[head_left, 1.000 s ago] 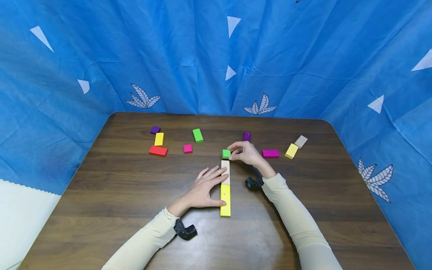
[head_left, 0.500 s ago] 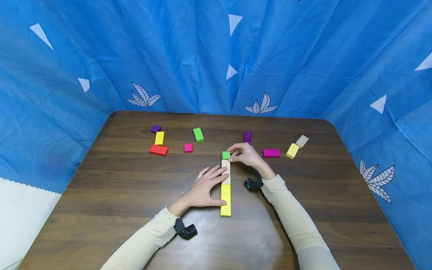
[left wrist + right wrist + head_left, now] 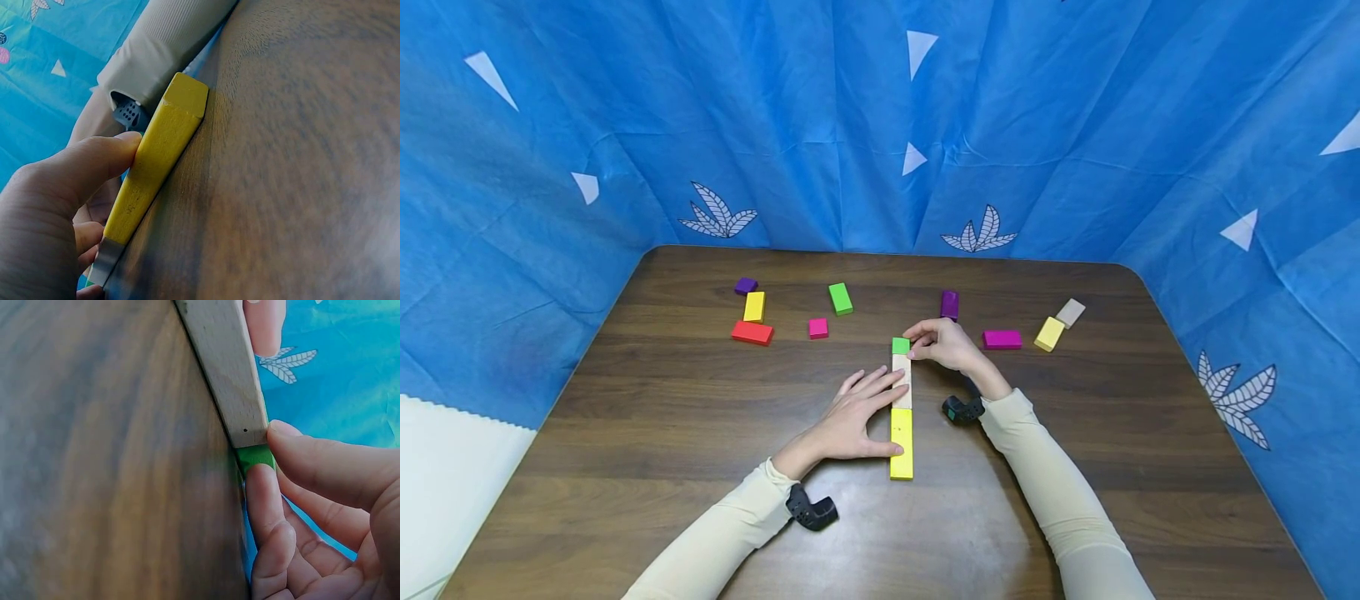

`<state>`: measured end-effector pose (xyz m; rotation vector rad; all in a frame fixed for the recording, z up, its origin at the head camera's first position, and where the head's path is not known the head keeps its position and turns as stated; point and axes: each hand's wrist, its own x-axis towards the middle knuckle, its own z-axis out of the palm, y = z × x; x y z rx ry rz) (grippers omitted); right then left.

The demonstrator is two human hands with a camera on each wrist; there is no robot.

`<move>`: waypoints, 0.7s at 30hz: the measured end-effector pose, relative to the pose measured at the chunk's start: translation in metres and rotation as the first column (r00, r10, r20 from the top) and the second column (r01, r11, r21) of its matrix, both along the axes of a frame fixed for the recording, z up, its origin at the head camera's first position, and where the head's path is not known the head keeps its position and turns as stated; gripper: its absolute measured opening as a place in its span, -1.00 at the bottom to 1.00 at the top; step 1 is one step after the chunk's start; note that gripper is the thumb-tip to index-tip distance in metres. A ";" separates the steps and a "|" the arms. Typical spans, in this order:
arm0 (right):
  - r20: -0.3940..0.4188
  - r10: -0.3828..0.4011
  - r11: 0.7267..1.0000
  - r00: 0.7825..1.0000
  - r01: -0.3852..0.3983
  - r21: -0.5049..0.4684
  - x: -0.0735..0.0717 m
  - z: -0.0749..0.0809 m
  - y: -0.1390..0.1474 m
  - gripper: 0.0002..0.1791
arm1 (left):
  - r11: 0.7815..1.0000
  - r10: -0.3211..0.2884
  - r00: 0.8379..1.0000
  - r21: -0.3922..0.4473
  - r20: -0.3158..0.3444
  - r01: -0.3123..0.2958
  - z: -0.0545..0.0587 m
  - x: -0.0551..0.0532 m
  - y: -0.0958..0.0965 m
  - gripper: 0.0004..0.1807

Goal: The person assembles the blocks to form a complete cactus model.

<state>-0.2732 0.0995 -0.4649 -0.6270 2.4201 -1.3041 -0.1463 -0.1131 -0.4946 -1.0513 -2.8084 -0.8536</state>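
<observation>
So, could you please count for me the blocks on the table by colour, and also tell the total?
Yellow blocks, one paler: 3
Green blocks: 2
Purple blocks: 2
Whitish blocks: 2
Red block: 1
Pink block: 1
Magenta block: 1
Total: 12 blocks

wood-grain desk (image 3: 625, 450) fills mid and lower frame. left of center: small purple block (image 3: 746, 286), yellow block (image 3: 755, 307) and red block (image 3: 752, 333), bunched close. toward center: loose green block (image 3: 841, 298), pink block (image 3: 817, 328). right of center: dark purple block (image 3: 950, 304), magenta block (image 3: 1002, 339), pale yellow block (image 3: 1048, 334) just beside off-white block (image 3: 1071, 313). blue curtain (image 3: 790, 100) across top, white cloth (image 3: 452, 475) lower left.
</observation>
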 end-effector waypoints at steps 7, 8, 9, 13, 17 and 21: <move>-0.007 0.000 1.000 1.000 0.000 -0.007 0.000 -0.001 0.000 -0.68 | 1.000 0.003 1.000 -0.006 0.011 -0.003 0.000 0.000 0.000 -0.05; -0.007 0.000 1.000 1.000 0.000 -0.007 0.000 -0.001 0.000 -0.68 | 1.000 0.003 1.000 -0.006 0.014 -0.003 0.000 0.000 0.000 -0.05; -0.001 -0.001 1.000 1.000 0.001 -0.011 0.000 -0.002 0.000 -0.67 | 1.000 0.004 1.000 -0.008 0.017 -0.004 0.000 0.000 0.000 -0.04; 0.002 -0.011 1.000 1.000 0.011 -0.016 0.000 -0.003 0.002 -0.63 | 1.000 0.006 1.000 -0.013 0.026 -0.006 0.001 0.000 0.001 -0.04; -0.016 -0.033 0.999 0.999 0.033 -0.008 0.004 -0.001 0.007 -0.61 | 1.000 0.003 1.000 -0.007 0.028 -0.003 0.002 0.001 0.000 -0.05; -0.063 -0.055 0.998 0.997 0.055 0.011 0.010 0.004 0.018 -0.61 | 1.000 0.005 1.000 -0.007 0.027 -0.005 0.001 0.001 0.000 -0.04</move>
